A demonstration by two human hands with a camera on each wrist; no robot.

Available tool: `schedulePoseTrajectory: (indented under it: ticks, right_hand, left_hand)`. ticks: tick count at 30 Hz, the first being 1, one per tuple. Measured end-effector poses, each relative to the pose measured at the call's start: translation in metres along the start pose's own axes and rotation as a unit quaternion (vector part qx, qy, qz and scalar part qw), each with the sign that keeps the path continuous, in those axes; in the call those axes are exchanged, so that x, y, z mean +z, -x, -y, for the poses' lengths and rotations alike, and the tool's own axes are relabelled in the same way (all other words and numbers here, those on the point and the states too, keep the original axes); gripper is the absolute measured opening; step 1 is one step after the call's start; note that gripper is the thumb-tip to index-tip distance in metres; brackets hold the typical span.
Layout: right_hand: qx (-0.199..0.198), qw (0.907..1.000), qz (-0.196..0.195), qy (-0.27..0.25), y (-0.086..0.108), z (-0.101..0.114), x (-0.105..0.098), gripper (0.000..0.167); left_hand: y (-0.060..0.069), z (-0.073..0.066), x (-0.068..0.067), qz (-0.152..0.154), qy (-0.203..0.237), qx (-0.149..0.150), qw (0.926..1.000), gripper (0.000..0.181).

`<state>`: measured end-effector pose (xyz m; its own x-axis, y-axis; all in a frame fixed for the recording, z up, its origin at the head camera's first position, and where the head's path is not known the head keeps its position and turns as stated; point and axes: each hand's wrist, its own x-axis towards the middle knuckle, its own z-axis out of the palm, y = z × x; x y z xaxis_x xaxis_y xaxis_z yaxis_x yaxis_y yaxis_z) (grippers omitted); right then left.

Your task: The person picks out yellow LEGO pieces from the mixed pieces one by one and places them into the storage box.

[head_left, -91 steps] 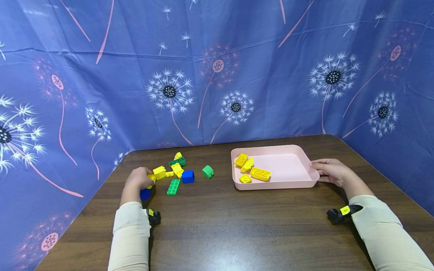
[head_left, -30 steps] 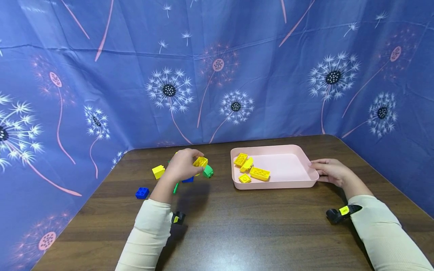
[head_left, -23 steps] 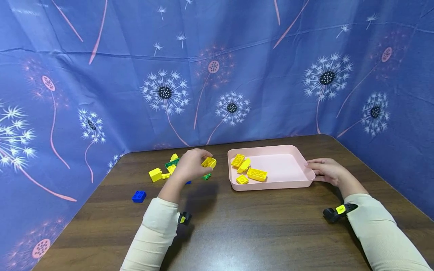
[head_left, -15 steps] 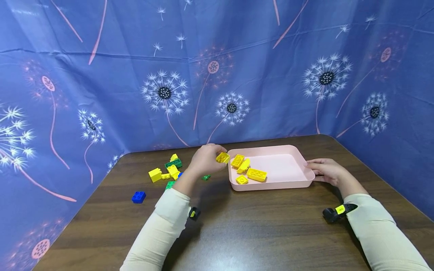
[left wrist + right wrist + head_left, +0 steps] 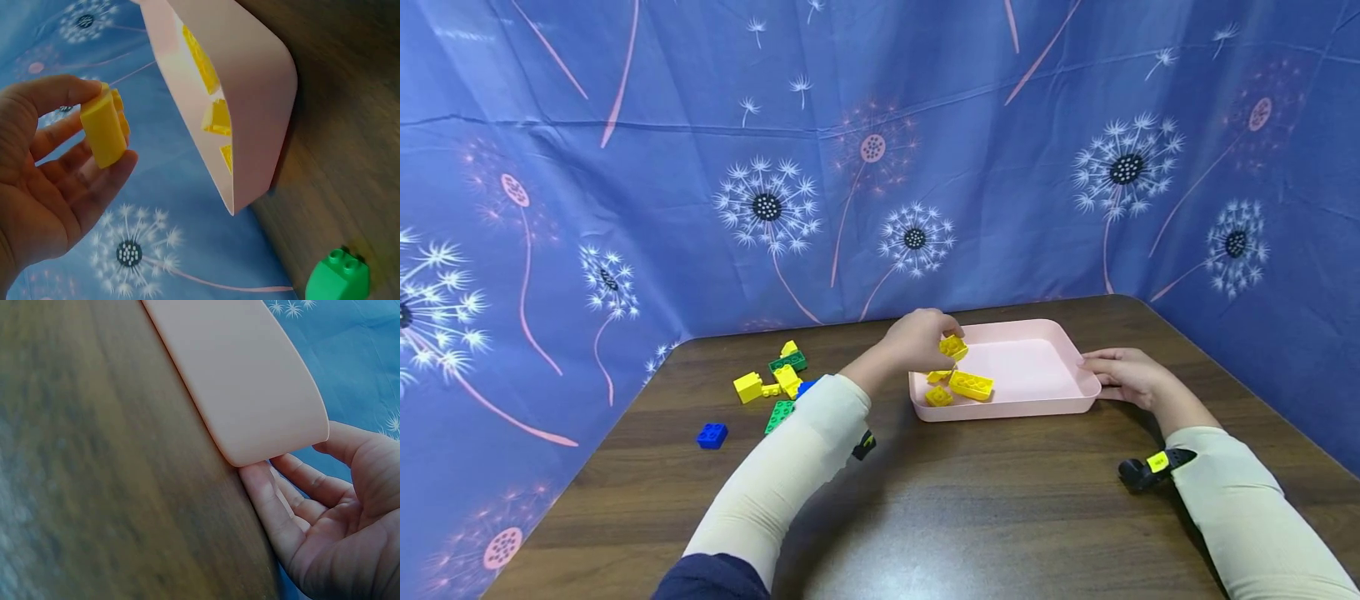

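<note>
A yellow toy building brick (image 5: 954, 347) is pinched between the thumb and fingers of my left hand (image 5: 917, 340), above the left part of a pink tray (image 5: 1026, 362). In the left wrist view, the brick (image 5: 103, 132) shows a smooth rounded side and studs, beside the tray wall (image 5: 265, 106). Several yellow bricks lie in the tray, among them a long one (image 5: 972, 385); my left hand partly covers that end. My right hand (image 5: 1131, 379) holds the tray's right end. In the right wrist view, a thumb tip goes over the rim (image 5: 250, 381) and fingers touch the outer wall.
Left on the wooden table (image 5: 925, 517) lie loose bricks: a blue one (image 5: 712, 436), a yellow one (image 5: 748, 387), a dark green one (image 5: 787, 361) and a flat green one (image 5: 779, 415). A green brick (image 5: 337, 278) sits near the tray. Patterned blue cloth (image 5: 850, 167) hangs behind.
My left hand picked up the yellow brick from the pile at the left and carried it rightward, over the tray. My right hand has stayed at the tray's right end.
</note>
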<state>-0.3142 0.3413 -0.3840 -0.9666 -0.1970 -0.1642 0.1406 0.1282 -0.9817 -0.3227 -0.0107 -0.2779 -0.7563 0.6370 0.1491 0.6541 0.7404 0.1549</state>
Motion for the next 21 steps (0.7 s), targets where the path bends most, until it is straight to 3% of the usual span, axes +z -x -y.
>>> schedulePoseTrajectory:
  ticks: [5,10,16,21]
  right_hand:
    - [0.001,1.0,0.003,-0.004,0.001,0.001,0.0,0.031]
    - [0.003,0.9999,0.009,-0.009,0.001,0.001,0.0,0.021]
    - [-0.002,1.0,0.007,0.0,0.0,0.001,0.0,0.033]
    - [0.0,1.0,0.002,-0.003,0.0,0.001,0.0,0.029]
  left_hand:
    - [-0.018,-0.012,0.004,0.038,-0.004,0.045,0.9983,0.038]
    - [-0.032,-0.028,0.012,0.09,0.009,0.089,0.992,0.039]
    - [-0.049,-0.051,0.03,0.134,-0.061,0.142,0.9789,0.041]
    - [-0.06,-0.066,0.048,0.158,-0.103,0.139,0.9723,0.039]
